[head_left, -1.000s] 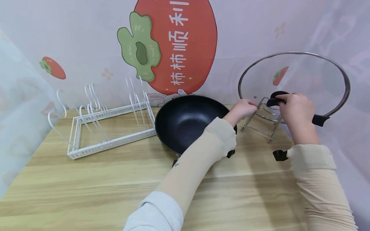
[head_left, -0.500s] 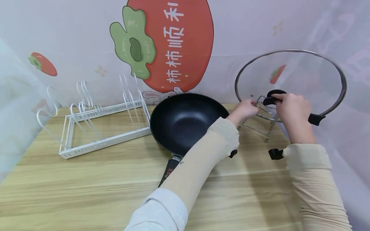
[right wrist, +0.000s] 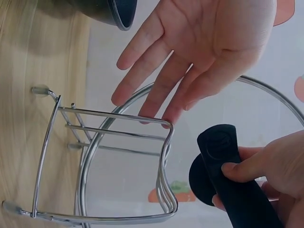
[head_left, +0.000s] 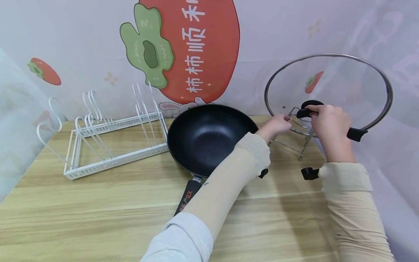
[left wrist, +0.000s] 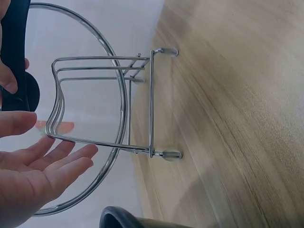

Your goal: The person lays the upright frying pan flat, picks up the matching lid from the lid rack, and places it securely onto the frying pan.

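Observation:
In the head view my right hand (head_left: 331,122) pinches the black handle of a large glass lid (head_left: 389,87) with a metal rim. The lid stands on edge, its lower rim among the wires of a small chrome lid rack (left wrist: 151,104). My left hand (head_left: 276,124) touches the rack's left side. In the right wrist view the fingers of that left hand (right wrist: 204,38) are extended, their tips against the top wire. Thumb and fingers of the right hand clasp the lid handle (right wrist: 232,175) there. Beneath the left forearm is a black wok (head_left: 209,142), partly covered.
A white metal dish rack (head_left: 116,161) with curved uprights stands on the wooden table (head_left: 98,218) at the left. The wok's long handle (head_left: 187,196) points toward me. A printed curtain (head_left: 255,36) hangs behind. Black wrist mounts (head_left: 309,173) project from the sleeves.
The head view has shifted slightly, so everything appears a little further left and more of the wok handle shows. Both hands keep nearly the same hold and place.

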A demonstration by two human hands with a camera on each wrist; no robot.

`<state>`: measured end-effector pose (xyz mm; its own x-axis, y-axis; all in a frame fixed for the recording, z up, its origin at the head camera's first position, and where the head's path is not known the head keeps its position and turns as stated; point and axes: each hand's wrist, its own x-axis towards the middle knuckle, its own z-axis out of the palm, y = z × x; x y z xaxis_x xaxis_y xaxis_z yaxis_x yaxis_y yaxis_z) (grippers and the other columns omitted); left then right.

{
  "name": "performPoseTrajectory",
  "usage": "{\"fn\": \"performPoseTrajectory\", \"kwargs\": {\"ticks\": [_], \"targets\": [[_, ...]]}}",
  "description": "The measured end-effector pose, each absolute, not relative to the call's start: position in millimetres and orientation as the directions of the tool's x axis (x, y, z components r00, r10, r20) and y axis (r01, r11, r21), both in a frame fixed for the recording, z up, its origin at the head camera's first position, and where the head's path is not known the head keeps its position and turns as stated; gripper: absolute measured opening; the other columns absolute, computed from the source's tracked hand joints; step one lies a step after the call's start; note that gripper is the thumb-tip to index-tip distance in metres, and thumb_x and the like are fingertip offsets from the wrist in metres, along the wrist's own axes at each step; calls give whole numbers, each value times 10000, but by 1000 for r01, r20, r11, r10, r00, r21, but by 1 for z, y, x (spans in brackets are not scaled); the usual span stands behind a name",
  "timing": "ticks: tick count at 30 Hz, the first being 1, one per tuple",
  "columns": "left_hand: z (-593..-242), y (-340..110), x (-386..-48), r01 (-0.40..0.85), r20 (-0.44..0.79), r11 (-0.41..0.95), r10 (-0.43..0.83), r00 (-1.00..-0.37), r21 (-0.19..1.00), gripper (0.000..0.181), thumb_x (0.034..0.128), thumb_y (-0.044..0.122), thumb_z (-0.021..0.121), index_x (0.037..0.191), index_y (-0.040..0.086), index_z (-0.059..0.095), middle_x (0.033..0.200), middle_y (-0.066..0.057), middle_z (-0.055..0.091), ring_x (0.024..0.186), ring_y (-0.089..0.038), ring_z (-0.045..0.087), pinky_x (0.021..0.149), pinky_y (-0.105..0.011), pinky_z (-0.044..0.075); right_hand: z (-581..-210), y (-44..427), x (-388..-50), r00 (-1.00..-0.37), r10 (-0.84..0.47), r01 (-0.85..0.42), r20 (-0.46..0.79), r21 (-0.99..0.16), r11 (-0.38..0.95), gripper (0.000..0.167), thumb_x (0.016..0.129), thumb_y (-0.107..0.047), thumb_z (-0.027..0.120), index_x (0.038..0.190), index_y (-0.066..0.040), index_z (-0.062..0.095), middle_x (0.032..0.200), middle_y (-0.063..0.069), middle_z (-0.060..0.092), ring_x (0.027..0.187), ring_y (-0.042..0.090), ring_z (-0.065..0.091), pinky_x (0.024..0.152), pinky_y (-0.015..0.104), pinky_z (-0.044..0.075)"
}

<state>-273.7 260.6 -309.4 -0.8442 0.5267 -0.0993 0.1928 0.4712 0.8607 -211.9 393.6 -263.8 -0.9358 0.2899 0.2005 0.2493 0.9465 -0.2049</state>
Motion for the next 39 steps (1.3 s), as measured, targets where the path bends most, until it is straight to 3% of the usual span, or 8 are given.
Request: {"fn": "performPoseTrajectory", "kwargs": {"ticks": [7,23,30,39], "targets": [[-309,259,-274,149,-120,445,521,-845,883,502,973,64,528,1474,95,544,1484,-11,550,1336,-99,496,1062,-187,381,-264,393,-213,-934,288,244,209,-215,946,383,1051,-109,470,1398,-88,630,1258,347,605,845,516,571,552,494,404],[-308,258,-273,107,-132,439,479,-868,892,425,986,65,559,1407,98,600,1391,-9,616,1259,-109,555,995,-206,437,-266,392,-210,-939,248,203,239,-199,959,377,1032,-110,482,1368,-99,653,1240,364,595,954,600,550,645,620,439],[-309,254,-274,184,-64,512,429,-901,839,299,995,73,564,1240,140,722,1202,30,691,1033,-90,594,810,-171,437,-266,389,-207,-940,242,189,242,-222,957,369,1020,-130,488,1335,-110,680,1214,365,602,945,604,547,636,629,427],[-303,247,-274,265,-53,599,460,-886,756,290,990,74,580,1216,165,739,1175,61,699,1039,-66,613,820,-164,446,-262,380,-199,-937,278,223,209,-254,941,389,1025,-144,469,1354,-117,674,1154,355,621,849,537,565,544,531,410]]}}
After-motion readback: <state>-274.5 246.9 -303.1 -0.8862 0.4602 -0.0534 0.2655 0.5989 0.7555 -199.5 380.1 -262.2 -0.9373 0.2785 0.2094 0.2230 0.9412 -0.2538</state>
